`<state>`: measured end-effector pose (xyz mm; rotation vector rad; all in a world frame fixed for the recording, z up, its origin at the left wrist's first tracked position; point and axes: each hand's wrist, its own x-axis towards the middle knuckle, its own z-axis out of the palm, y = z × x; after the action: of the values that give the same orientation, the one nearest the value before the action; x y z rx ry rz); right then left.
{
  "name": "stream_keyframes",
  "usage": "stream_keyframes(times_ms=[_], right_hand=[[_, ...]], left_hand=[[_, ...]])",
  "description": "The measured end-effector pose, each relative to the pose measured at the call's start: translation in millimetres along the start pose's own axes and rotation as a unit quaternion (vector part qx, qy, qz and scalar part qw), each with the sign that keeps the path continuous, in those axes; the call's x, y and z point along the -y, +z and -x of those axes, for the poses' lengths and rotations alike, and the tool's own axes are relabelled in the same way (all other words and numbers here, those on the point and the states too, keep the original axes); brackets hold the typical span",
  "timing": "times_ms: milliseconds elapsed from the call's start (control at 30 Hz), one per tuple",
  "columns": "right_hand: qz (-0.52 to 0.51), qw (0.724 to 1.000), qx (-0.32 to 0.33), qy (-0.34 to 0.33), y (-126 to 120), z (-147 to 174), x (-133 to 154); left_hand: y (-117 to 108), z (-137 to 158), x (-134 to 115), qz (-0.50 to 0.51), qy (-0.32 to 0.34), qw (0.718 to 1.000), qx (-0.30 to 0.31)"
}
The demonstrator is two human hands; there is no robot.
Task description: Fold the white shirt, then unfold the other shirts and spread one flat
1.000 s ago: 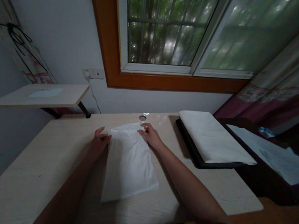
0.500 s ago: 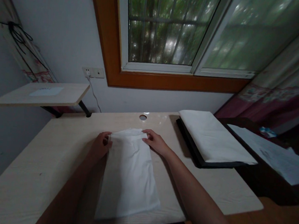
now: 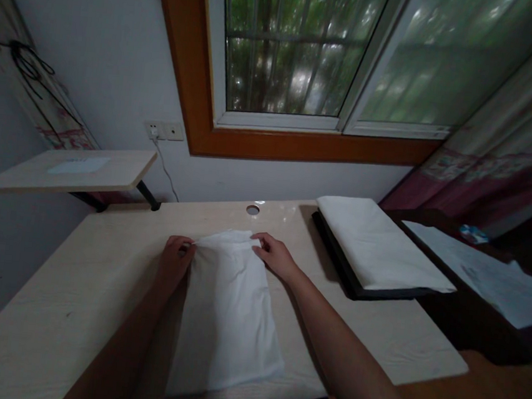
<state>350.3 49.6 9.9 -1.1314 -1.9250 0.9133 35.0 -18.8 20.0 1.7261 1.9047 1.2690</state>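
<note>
A white cloth bag (image 3: 231,315) lies flat and lightly wrinkled on the pale wooden desk (image 3: 98,284), its gathered end pointing toward the window. At that end's left corner, my left hand (image 3: 179,257) is closed, pinching what looks like a short thin white drawstring (image 3: 193,243) coming out of the bag. My right hand (image 3: 273,253) pinches the opposite corner, with thumb and forefinger closed on the fabric. Both forearms rest along the sides of the bag. The inside of the bag is hidden.
To the right, a folded white cloth (image 3: 383,248) rests on a black flat object (image 3: 355,291). A raised wooden shelf (image 3: 122,170) bearing a paper sheet stands at the back left. Behind the desk are a cable hole (image 3: 252,210), a wall socket (image 3: 164,131) and a window.
My left hand has shifted slightly left, away from the bag's corner, and a thin white strand now shows between them. My right hand stays at its corner. The view has shifted a little.
</note>
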Motion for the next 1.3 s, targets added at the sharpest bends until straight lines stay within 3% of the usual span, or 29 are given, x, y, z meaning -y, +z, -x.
stream_keyframes(times_ms=[200,433,633,767,933,1100,1300], right_hand=[[-0.002,1.000,-0.010,0.000,-0.8,-1.2,-2.3],[-0.021,1.000,-0.019,0.010,-0.3,-0.8,1.2],[-0.067,0.998,0.004,0.003,-4.2,1.8,4.6],[-0.135,0.990,0.042,-0.004,-8.8,4.9,8.3],[-0.209,0.977,0.039,-0.028,-7.9,7.3,8.8],[-0.163,0.985,0.023,-0.043,-5.4,5.5,5.3],[-0.126,0.991,-0.016,-0.048,-3.1,7.1,9.8]], left_hand=[[-3.6,-2.0,6.3,-0.023,-0.062,0.997,-0.032],[-3.6,-0.3,-0.5,-0.053,-0.116,0.991,0.028],[-5.7,5.8,-2.8,-0.052,-0.068,0.994,0.071],[-6.1,7.8,0.2,-0.026,-0.039,0.997,0.062],[-7.8,8.8,-1.9,0.027,-0.038,0.998,0.051],[-3.7,7.9,3.9,0.083,-0.017,0.996,0.033],[1.3,8.3,9.1,0.102,-0.020,0.993,0.054]])
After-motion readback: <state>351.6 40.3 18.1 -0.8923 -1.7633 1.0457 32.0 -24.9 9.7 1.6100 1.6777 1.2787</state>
